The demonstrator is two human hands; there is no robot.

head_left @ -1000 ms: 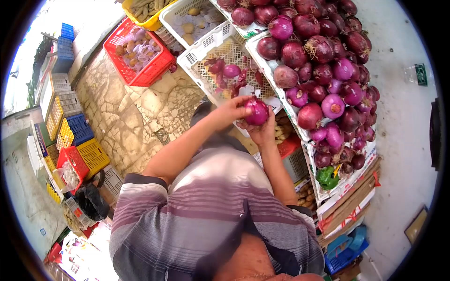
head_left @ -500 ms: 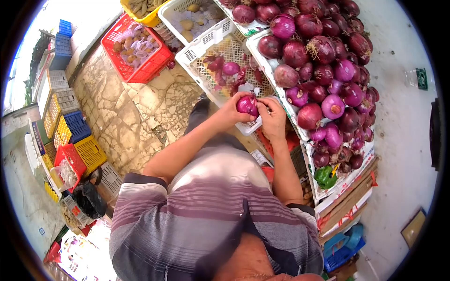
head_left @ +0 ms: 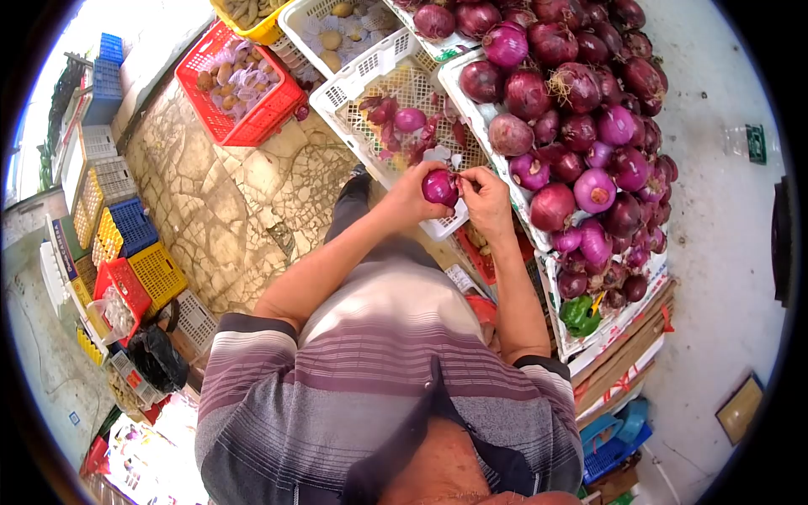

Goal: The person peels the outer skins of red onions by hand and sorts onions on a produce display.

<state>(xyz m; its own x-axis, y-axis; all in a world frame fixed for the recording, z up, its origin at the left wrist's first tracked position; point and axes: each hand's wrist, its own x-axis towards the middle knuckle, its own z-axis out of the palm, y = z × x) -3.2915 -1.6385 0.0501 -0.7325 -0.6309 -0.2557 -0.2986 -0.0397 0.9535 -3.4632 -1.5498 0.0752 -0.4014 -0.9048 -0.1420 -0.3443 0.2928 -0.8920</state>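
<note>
A round, shiny purple onion (head_left: 439, 187) sits in the fingers of the left hand (head_left: 409, 197). Those fingers curl around its left side and grip it. The fingers of the right hand (head_left: 490, 202) are pinched together, and their tips touch the right edge of the onion. I cannot tell if they have a bit of skin between them, because it is too small to see. The two hands are close together, with the onion in the middle.

Just past the fingers is a white crate (head_left: 326, 99) with lots of little holes. Another purple onion (head_left: 410, 119) lies in it, with dark red peels (head_left: 431, 136) around it.

To the right of the fingers is a big heap of onions (head_left: 581, 122) in white trays. Some are dark red and some are bright purple. Nearer the person than the heap's middle, and right of the fingers, is a green thing (head_left: 578, 315) with a yellow bit on it.

Farther past the fingers, to the left, is a red basket (head_left: 263, 124). It is full of round brown things in pale purple nets. A yellow crate (head_left: 268, 32) is near that basket, even farther from the fingers. The stony floor (head_left: 223, 198) is to the left of the fingers, lower down than them.
</note>
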